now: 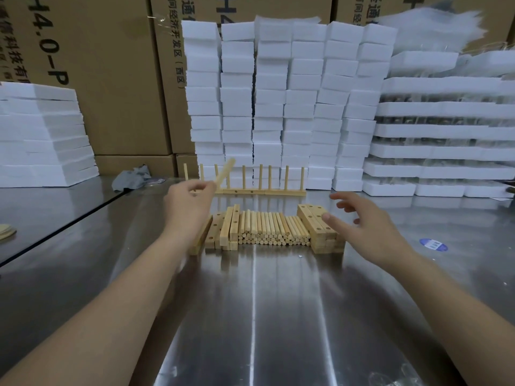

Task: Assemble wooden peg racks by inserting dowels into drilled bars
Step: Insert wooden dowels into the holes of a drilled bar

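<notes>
My left hand (187,207) is shut on a blurred wooden piece (225,171) that slants up and to the right; I cannot tell whether it is a dowel or a bar. Below it lies a heap of drilled bars (223,228). A pile of loose dowels (271,229) fills the middle, ends toward me. On the right stands a stack of drilled bars (313,218), and my right hand (367,227) hovers over it with fingers apart, thumb tip near the top bar. Behind the piles, assembled peg racks (262,190) stand with dowels upright.
The work surface is a shiny metal table (264,302). White foam blocks (278,101) are stacked high behind the racks, with more foam at left (41,135) and right (446,129). Cardboard boxes (111,79) form the back wall. A grey rag (133,176) lies at back left.
</notes>
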The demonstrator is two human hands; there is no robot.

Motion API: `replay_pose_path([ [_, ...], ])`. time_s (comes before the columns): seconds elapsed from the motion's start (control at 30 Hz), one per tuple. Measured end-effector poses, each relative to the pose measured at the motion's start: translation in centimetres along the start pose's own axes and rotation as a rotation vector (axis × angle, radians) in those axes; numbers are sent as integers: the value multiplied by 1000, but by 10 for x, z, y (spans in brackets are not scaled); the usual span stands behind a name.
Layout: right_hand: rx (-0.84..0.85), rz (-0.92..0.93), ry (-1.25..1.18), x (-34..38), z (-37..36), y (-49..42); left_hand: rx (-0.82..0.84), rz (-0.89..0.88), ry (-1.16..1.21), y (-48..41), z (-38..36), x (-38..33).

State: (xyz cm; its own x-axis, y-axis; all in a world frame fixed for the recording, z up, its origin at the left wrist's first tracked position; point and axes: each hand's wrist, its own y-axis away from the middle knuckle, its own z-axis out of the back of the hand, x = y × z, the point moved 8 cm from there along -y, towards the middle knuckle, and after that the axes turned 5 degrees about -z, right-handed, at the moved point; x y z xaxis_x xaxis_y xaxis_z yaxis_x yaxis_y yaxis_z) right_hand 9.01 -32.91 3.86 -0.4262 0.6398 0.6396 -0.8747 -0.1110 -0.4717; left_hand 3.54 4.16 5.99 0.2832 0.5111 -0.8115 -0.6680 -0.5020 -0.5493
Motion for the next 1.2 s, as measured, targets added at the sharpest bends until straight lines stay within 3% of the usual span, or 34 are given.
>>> replay_pose_path([
  [0.1,-12,76,-5,20,-3,6,171,-182,57,14,-25,-33],
  [0.23,-9,144,-34,42,-10,11,407,-590,-382,45,-58,-58],
  [0.33,-11,180,-48,50,-13,13,477,-723,-393,60,-71,-61],
  [0.7,-76,236,44,53,-12,13,526,-547,-30,58,-76,-58],
  [0.87,-131,237,63,51,-2,11,465,-495,-26,50,-64,-59],
  [0.93,-82,221,71,50,-2,11,484,-467,-96,42,-58,-56],
  [1.07,93,232,152,52,-13,15,675,-345,-283,35,-59,-39],
  [1.2,253,178,213,50,-25,19,838,-333,-363,40,-63,-31],
])
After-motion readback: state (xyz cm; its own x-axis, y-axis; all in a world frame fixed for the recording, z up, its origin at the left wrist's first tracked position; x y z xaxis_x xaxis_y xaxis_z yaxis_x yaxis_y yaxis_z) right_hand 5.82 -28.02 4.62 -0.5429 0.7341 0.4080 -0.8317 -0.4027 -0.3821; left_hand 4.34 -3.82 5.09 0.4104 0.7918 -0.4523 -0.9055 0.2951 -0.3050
